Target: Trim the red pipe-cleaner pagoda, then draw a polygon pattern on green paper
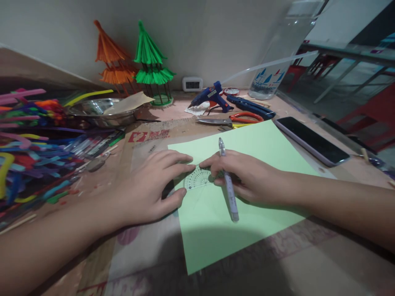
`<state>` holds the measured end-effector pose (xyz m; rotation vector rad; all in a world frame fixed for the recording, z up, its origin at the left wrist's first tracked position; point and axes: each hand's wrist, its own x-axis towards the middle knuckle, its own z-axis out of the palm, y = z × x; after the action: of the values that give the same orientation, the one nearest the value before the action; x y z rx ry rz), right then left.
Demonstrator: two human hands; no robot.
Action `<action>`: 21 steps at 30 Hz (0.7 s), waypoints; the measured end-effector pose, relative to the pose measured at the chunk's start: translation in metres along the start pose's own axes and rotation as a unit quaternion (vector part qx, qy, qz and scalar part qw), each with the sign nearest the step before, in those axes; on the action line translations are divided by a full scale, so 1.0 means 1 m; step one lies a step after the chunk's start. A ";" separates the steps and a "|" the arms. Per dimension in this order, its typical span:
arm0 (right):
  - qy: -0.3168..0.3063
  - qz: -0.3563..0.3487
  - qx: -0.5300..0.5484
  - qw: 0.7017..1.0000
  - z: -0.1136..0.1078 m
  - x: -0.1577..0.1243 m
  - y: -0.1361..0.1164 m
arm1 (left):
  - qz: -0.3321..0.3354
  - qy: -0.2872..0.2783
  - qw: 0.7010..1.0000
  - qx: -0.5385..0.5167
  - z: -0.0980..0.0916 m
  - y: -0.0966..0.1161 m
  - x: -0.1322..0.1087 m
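Note:
A sheet of light green paper [265,156] lies at a slant in front of me, with a clear half-round protractor [197,177] on its left part. My left hand [154,183] is open, fingers stretched; its index fingertip and thumb touch the protractor's left side. In my right hand [247,174] is a pale pen [230,193], held between the fingers with its clear capped end pointing away from me. The right index fingertip rests at the protractor's upper edge, and the other right fingers cover its right end. A faint line shows on the paper below the protractor.
Behind the paper lie scissors [216,122], orange-handled pliers [247,117], a blue utility knife [251,107] and a glue gun [212,96]. A phone [311,139] is at right. Pipe cleaners [27,164], a metal bowl [101,117] and orange [112,57] and green [151,53] tiered models stand leftward.

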<state>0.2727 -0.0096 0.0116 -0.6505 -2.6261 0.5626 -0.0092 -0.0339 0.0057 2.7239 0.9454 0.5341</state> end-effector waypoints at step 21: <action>-0.011 -0.024 0.005 1.000 0.000 -0.002 0.004 | -0.016 -0.003 1.000 0.002 0.005 -0.002 -0.006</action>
<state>0.2761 -0.0073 0.0088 -0.5787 -2.6508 0.5722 -0.0124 -0.0362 -0.0011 2.7071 0.9875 0.5178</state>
